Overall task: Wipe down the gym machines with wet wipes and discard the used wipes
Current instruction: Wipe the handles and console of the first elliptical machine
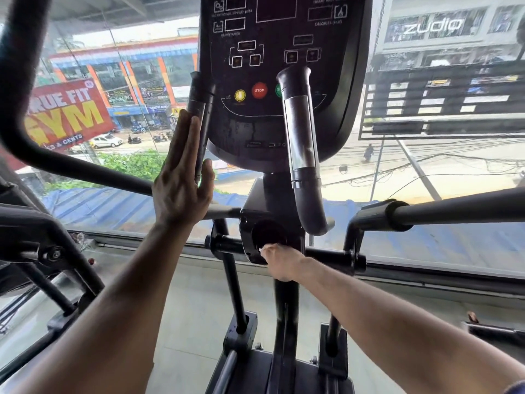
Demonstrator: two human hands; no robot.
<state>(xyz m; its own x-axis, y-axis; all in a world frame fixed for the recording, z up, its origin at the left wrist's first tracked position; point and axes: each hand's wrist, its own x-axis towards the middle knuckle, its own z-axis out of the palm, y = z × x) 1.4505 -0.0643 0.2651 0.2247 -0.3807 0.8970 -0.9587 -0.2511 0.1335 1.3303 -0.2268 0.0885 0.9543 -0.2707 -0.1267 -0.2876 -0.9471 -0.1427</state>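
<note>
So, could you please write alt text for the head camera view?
A person's right hand presses a white wipe against the elliptical machine's central hub, below the console. The left hand, fingers straight, rests against the left handgrip; a street shows through the window behind.

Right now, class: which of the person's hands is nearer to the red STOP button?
Left. The left hand lies flat against the upright handle just left of and below the STOP button; the right hand is far lower, at the machine's post.
</note>
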